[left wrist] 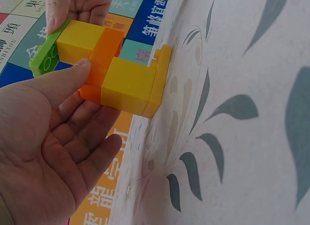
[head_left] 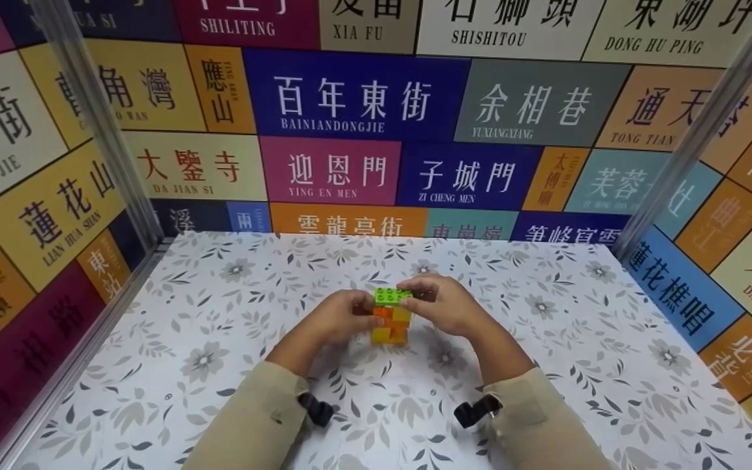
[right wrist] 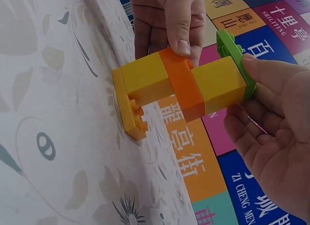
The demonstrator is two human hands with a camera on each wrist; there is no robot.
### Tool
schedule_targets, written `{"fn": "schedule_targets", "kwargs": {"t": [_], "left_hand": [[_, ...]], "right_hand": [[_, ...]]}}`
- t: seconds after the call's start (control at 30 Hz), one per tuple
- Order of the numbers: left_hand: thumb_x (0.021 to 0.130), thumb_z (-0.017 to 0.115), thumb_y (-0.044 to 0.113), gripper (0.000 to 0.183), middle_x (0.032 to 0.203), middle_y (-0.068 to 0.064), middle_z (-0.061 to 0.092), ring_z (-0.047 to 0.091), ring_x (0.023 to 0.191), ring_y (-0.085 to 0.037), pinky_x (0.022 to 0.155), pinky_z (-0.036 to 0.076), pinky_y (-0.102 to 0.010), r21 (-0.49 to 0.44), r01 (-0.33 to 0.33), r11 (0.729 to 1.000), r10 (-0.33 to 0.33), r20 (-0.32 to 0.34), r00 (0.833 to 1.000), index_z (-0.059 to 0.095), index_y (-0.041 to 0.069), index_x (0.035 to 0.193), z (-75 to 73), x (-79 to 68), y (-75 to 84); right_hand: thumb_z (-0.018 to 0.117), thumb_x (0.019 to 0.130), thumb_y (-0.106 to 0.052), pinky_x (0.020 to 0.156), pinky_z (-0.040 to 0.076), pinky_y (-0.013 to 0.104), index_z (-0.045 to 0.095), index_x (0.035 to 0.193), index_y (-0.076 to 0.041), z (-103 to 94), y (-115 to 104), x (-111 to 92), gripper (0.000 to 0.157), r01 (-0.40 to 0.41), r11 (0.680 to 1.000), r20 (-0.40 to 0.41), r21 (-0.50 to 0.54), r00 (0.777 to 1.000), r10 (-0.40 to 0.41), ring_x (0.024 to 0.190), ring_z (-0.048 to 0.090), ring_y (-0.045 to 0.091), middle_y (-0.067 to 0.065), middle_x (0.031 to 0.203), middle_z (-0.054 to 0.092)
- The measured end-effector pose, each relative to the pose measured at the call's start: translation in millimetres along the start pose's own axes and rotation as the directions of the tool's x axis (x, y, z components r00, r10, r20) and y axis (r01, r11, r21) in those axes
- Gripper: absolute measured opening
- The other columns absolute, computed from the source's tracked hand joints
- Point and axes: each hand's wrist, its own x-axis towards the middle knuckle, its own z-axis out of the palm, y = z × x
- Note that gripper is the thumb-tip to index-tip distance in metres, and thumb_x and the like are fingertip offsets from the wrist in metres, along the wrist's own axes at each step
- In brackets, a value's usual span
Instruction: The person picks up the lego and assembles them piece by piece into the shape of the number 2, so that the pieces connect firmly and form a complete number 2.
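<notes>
A stack of toy building bricks stands on the patterned tabletop between both hands. Its base is a thin yellow-orange brick (right wrist: 125,109); above come a yellow block (right wrist: 145,75), an orange brick (right wrist: 183,87), another yellow block (right wrist: 220,84) and a lime green brick (head_left: 386,297) on top. Studs show on the green brick and on the uncovered end of the base. My left hand (head_left: 340,316) pinches the orange brick at mid-height, thumb on its near side. With thumb and fingers, my right hand (head_left: 444,303) grips the green brick at its right end.
The tabletop (head_left: 232,398) is white with grey leaves and flowers. Printed panels (head_left: 356,94) with Chinese place names rise behind it and at both sides. Clear upright strips (head_left: 111,150) stand at the corners. A black band (head_left: 316,410) shows at each sleeve cuff.
</notes>
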Motion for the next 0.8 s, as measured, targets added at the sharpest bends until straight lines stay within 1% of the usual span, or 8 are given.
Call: {"fn": "schedule_targets", "kwargs": {"t": [0.2, 0.33, 0.43, 0.57, 0.7, 0.8], "left_hand": [[0.096, 0.082, 0.028, 0.017, 0.11, 0.001, 0.076, 0.068, 0.101, -0.018, 0.1, 0.055, -0.041, -0.008, -0.03, 1.0, 0.03, -0.015, 0.999, 0.076, 0.02, 0.11, 0.4, -0.3, -0.5], [0.096, 0.082, 0.029, 0.017, 0.111, 0.002, 0.075, 0.068, 0.103, -0.018, 0.102, 0.055, -0.041, -0.017, -0.001, 1.0, 0.001, -0.003, 1.0, 0.076, 0.021, 0.11, -0.1, -0.6, 0.9], [0.096, 0.082, 0.031, 0.018, 0.112, 0.003, 0.075, 0.068, 0.104, -0.019, 0.104, 0.055, -0.042, -0.018, 0.025, 1.0, -0.025, 0.007, 1.0, 0.076, 0.022, 0.111, -0.8, -0.7, 1.8], [0.096, 0.082, 0.032, 0.019, 0.112, 0.003, 0.075, 0.068, 0.104, -0.019, 0.103, 0.055, -0.042, -0.014, 0.036, 0.999, -0.036, 0.009, 0.999, 0.076, 0.022, 0.111, -1.3, -0.9, 2.1], [0.097, 0.081, 0.031, 0.017, 0.112, 0.003, 0.076, 0.068, 0.103, -0.018, 0.102, 0.056, -0.041, -0.016, 0.021, 1.0, -0.021, 0.009, 1.0, 0.076, 0.022, 0.11, -1.4, -0.2, 0.9], [0.097, 0.081, 0.031, 0.016, 0.111, 0.004, 0.076, 0.069, 0.102, -0.017, 0.102, 0.056, -0.041, -0.013, 0.004, 1.0, -0.003, 0.009, 1.0, 0.077, 0.022, 0.109, -1.4, 0.5, -0.1]], "right_hand": [[0.075, 0.101, -0.026, 0.106, 0.058, 0.045, 0.075, 0.131, -0.017, 0.5, -5, 0, 0.031, -0.039, 0.999, 0.0, -0.02, 0.999, 0.039, 0.117, 0.069, 0.023, 0.006, 0.127, 0.071], [0.076, 0.101, -0.027, 0.107, 0.057, 0.045, 0.075, 0.132, -0.019, 0.8, -6, -1, 0.032, -0.059, 0.998, 0.004, -0.032, 0.998, 0.059, 0.118, 0.069, 0.023, 0.005, 0.129, 0.071], [0.076, 0.101, -0.027, 0.106, 0.058, 0.044, 0.075, 0.133, -0.019, 0.8, -6, -1, 0.033, -0.054, 0.998, 0.006, -0.032, 0.998, 0.055, 0.117, 0.069, 0.022, 0.006, 0.128, 0.071], [0.077, 0.1, -0.025, 0.104, 0.059, 0.042, 0.075, 0.132, -0.016, 1.3, -3, 1, 0.033, -0.036, 0.999, 0.004, 0.005, 0.999, 0.036, 0.115, 0.07, 0.023, 0.007, 0.127, 0.072], [0.077, 0.1, -0.024, 0.104, 0.06, 0.04, 0.074, 0.134, -0.013, 1.6, 1, 1, 0.035, -0.03, 0.998, 0.002, 0.06, 1.0, 0.03, 0.117, 0.071, 0.023, 0.009, 0.13, 0.072], [0.079, 0.099, -0.025, 0.101, 0.061, 0.037, 0.075, 0.134, -0.015, 1.1, 4, 2, 0.037, -0.047, 0.994, -0.001, 0.095, 0.999, 0.047, 0.115, 0.071, 0.022, 0.009, 0.129, 0.074]]}}
